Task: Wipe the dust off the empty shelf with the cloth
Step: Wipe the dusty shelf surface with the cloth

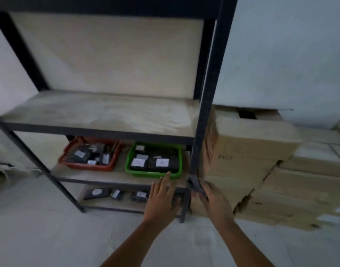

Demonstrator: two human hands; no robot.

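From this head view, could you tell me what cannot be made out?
- Grey thing in the right hand: blurred, half hidden by the fingers; cloth or not, unclear.
- Labels in the green tray: too small and blurred to read.
- Items on the bottom shelf: partly hidden by the left hand.

An empty shelf (99, 112) sits above 2 trays, red tray (89, 154) and green tray (153, 160); left hand (161, 201) reaches with fingers straight; right hand (215, 201) grips a dark cloth (196, 184) beside cardboard boxes (252, 151).
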